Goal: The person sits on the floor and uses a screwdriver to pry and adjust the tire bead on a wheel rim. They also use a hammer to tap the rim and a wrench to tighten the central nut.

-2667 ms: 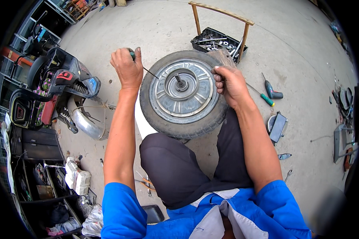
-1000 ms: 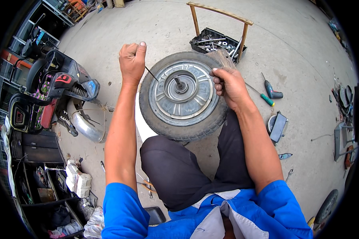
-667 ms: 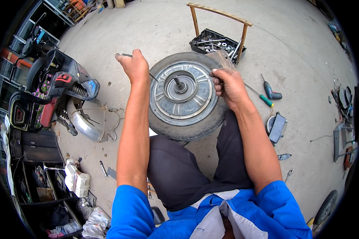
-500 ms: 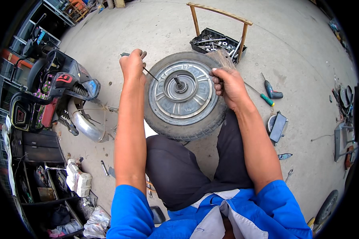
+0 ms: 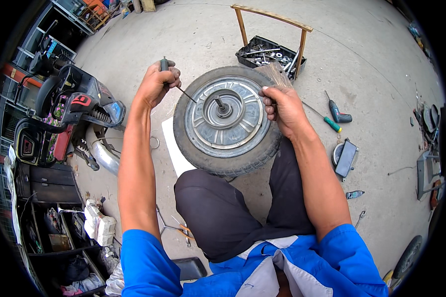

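Observation:
A hub-motor wheel (image 5: 218, 148) with a black tyre lies on its side in front of my knees, its axle (image 5: 219, 103) pointing up from the middle. My left hand (image 5: 156, 84) is closed around a T-handle hex key (image 5: 164, 64), whose dark grip sticks up out of the fist. The key's thin shaft runs down to the metal cover near its left edge. Over the right side of the wheel, my right hand (image 5: 282, 106) is curled with the thumb pressed to the fingers. Whatever it may pinch is hidden.
Beyond the wheel stands a black tool tray (image 5: 257, 44) with a wooden handle. On the right lie a green screwdriver (image 5: 332, 123), a cordless drill (image 5: 338, 110) and a phone (image 5: 347, 158). A scooter (image 5: 79, 104) and a compartmented box (image 5: 54, 218) are on the left.
My left hand and forearm have swung left, and the key's grip has turned from pointing left to pointing up. A white sheet beside the wheel is now uncovered. My right hand is nearly still.

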The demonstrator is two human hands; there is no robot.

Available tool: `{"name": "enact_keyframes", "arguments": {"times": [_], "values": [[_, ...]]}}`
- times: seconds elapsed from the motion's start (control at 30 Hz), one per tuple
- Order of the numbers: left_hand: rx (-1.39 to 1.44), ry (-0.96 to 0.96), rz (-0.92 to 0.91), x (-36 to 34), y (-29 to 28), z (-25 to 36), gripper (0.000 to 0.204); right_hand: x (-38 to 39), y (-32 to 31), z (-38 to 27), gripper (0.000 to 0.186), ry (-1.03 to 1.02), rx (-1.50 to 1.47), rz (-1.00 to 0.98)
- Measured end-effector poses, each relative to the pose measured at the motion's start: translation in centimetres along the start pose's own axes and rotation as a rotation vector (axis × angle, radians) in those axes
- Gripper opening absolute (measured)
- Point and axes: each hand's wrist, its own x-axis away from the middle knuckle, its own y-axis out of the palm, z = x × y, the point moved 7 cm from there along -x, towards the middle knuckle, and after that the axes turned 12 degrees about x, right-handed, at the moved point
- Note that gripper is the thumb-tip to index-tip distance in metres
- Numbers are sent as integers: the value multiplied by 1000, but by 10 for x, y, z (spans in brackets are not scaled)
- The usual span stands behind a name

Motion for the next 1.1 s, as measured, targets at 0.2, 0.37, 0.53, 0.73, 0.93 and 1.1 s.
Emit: {"name": "enact_keyframes", "arguments": {"times": [0.2, 0.37, 0.53, 0.73, 0.93, 1.1], "values": [[-68, -25, 171, -1, -2, 2, 35, 1, -1, -2, 18, -11, 16, -2], [-140, -20, 368, 4, -6, -3, 15, 0, 1, 0, 17, 4, 22, 2], [-132, 6, 423, -2, -14, -8, 21, 0, 1, 1, 17, 2, 34, -9], [-230, 0, 395, 1, -3, 2, 18, 0, 0, 0, 18, -12, 41, -9], [-252, -26, 316, -3, -10, 1, 13, -1, -1, 0, 18, -9, 12, -2], [-192, 3, 355, -1, -7, -4, 14, -1, 0, 0, 17, -5, 3, -8]]}}
